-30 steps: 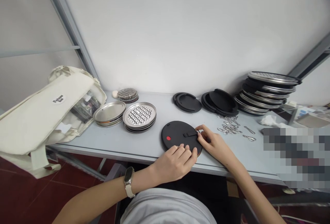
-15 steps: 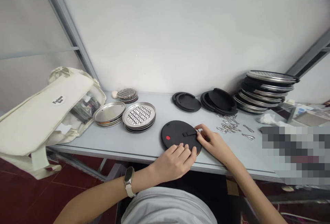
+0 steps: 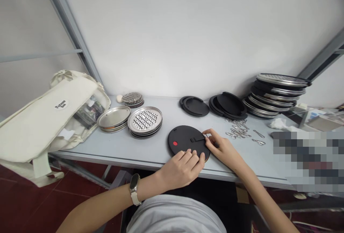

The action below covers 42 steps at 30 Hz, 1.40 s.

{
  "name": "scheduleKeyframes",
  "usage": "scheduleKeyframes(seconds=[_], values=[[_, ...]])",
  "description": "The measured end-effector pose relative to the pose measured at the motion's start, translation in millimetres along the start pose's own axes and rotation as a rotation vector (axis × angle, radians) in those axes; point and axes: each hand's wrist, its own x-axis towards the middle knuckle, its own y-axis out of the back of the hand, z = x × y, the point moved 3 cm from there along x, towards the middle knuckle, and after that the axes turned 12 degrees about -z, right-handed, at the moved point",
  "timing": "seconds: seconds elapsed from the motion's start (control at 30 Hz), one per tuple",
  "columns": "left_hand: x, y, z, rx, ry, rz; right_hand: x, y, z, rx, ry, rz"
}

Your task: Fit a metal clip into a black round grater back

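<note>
Left hand (image 3: 182, 170) is laid flat on the near edge of a black disc (image 3: 182, 140), with its fingers (image 3: 192, 158) held close together and pressed onto the surface. Right hand (image 3: 221, 150) is brought to the disc's right side, where a small metal clip (image 3: 205, 136) is pinched between the fingertips. Its exact shape is too small to be made out. A short black strap (image 3: 197, 139) is seen on the disc, its end just beside the clip; whether the two are touching cannot be told. A red dot (image 3: 175, 143) is marked on the disc, left of the strap.

The disc is placed near the front edge of a pale blue table (image 3: 80, 149), around the middle of the frame. Metal loops (image 3: 238, 131) are heaped just right of the right hand. Black rings (image 3: 195, 106) and black lids (image 3: 228, 106) are stacked along the wall behind the disc. Steel graters (image 3: 145, 119) and steel plates (image 3: 113, 116) are stacked to the left, and a taller grater stack (image 3: 276, 95) is piled at the right. A cream tote bag (image 3: 48, 118) is laid at the left end of the table, and a watch (image 3: 134, 189) is worn on the left wrist.
</note>
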Motion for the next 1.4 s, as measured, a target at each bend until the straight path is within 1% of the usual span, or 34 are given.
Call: scheduleKeyframes(seconds=[0.13,0.37,0.63,0.8,0.87,1.03,1.1,1.17,1.3,1.4], values=[[0,0.7,0,-0.006,0.002,-0.004,0,-1,1,0.017,-0.003,-0.008],[1,0.7,-1,-0.013,-0.004,0.007,-2,1,-1,0.012,0.010,0.047],[0,0.0,0,0.001,0.000,-0.015,0,-2,3,0.046,0.054,0.062],[0,0.5,0,-0.009,0.007,0.002,0,-2,2,0.036,0.055,0.082],[0,0.4,0,-0.002,0.009,0.005,0,-1,1,0.030,0.064,0.121],[0,-0.6,0,-0.005,0.002,0.005,0,7,0,-0.046,0.121,0.354],[0,-0.6,-1,-0.008,0.003,0.014,0,9,0,-0.055,0.147,0.394],[0,-0.5,-1,-0.006,0.006,0.020,1,8,0,-0.037,0.164,0.368],[0,-0.2,0,-0.009,0.006,0.026,1,6,2,-0.001,0.150,0.285],[0,-0.5,0,-0.006,0.004,0.019,0,6,5,0.022,0.122,0.266]])
